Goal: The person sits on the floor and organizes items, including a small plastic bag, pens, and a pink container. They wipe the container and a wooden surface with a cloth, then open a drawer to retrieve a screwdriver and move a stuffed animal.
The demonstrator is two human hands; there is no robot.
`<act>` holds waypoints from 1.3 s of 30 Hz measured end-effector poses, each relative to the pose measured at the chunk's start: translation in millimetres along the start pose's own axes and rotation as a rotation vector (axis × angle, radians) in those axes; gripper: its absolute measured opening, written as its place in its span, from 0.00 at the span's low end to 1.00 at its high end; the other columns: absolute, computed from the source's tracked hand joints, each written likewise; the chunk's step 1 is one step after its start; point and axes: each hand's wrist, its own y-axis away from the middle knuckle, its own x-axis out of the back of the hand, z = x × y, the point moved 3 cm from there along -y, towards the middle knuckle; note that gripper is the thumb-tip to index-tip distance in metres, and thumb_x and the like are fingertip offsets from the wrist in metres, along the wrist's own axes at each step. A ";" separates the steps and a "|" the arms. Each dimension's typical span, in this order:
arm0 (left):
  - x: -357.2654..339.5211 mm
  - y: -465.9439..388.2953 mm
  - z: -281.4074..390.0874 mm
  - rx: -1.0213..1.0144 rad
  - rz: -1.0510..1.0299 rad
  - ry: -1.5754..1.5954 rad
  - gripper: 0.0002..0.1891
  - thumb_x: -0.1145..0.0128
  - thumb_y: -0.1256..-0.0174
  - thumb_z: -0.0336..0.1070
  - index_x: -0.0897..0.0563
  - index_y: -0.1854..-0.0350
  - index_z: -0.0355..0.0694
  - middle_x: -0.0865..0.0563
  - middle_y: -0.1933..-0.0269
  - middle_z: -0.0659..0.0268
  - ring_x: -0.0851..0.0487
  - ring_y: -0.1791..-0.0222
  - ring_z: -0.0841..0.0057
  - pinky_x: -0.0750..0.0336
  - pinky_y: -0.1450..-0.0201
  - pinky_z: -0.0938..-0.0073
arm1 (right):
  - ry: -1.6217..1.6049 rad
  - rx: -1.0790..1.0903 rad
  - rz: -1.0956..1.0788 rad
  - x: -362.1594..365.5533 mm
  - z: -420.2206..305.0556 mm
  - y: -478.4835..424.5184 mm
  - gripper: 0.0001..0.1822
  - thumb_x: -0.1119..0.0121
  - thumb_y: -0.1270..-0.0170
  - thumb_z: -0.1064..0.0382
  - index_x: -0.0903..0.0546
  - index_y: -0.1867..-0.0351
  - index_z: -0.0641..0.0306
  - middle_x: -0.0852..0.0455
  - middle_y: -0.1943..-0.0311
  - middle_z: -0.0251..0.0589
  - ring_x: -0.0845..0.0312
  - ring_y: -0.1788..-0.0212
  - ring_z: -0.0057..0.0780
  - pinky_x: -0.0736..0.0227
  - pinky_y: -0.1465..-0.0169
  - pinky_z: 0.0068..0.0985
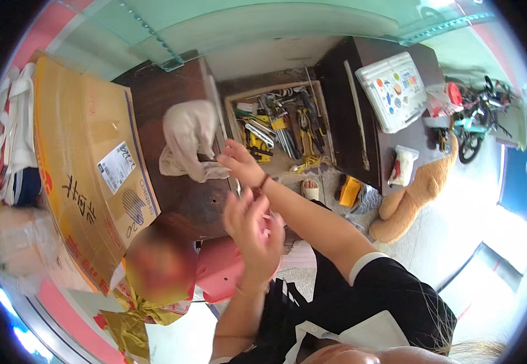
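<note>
My left hand (254,227) is raised over the near edge of a dark brown wooden tabletop (150,100), its fingers blurred and spread. Something pink with white marks shows between its thumb and fingers; whether that hand holds it cannot be told. Just beyond, my right hand (243,166), with a dark band at the wrist, has its fingers apart and nothing visible in them. A crumpled pale cloth (190,136) lies on the tabletop to the left of my right hand. Farther ahead, a tray (329,132) holds pliers (306,132), a silver utility knife (260,135) and several other hand tools.
A large cardboard box (86,136) stands at left. A pink plastic stool (220,268) is below the near edge. On the right are a white plastic case (393,91), a plush toy (416,200), a yellow bin (351,191) and bicycles (472,123). Glass shelving (268,18) spans the top.
</note>
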 end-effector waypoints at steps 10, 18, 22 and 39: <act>-101.8 -216.9 -172.4 0.019 -0.068 -0.814 0.39 0.42 0.47 0.59 0.34 0.33 0.47 0.40 0.31 0.50 0.46 0.29 0.53 0.57 0.29 0.51 | 2.029 -0.279 -0.132 214.0 -29.2 -31.2 0.32 0.41 0.45 0.45 0.25 0.43 0.63 0.25 0.43 0.46 0.40 0.33 0.43 0.45 0.33 0.37; -103.4 -223.4 -171.9 -0.006 -0.038 -0.661 0.33 0.42 0.47 0.60 0.27 0.40 0.48 0.39 0.31 0.51 0.44 0.30 0.54 0.58 0.30 0.52 | 2.747 -0.240 0.320 318.3 -158.3 -205.0 0.27 0.61 0.33 0.57 0.35 0.34 0.62 0.40 0.31 0.43 0.55 0.27 0.42 0.64 0.28 0.45; -105.1 -226.1 -175.0 -0.007 -0.028 -0.624 0.29 0.43 0.47 0.58 0.23 0.45 0.47 0.40 0.30 0.51 0.44 0.30 0.54 0.58 0.30 0.52 | 2.771 -0.180 0.471 349.6 -198.0 -249.8 0.27 0.60 0.34 0.59 0.36 0.34 0.66 0.38 0.32 0.46 0.52 0.28 0.42 0.64 0.27 0.43; -105.1 -230.9 -182.4 0.046 -0.064 -0.555 0.30 0.38 0.51 0.54 0.24 0.44 0.49 0.42 0.29 0.53 0.46 0.29 0.52 0.58 0.30 0.49 | 3.008 -0.371 0.263 334.8 -208.5 -251.5 0.31 0.54 0.35 0.54 0.39 0.32 0.65 0.45 0.29 0.45 0.54 0.27 0.44 0.66 0.28 0.45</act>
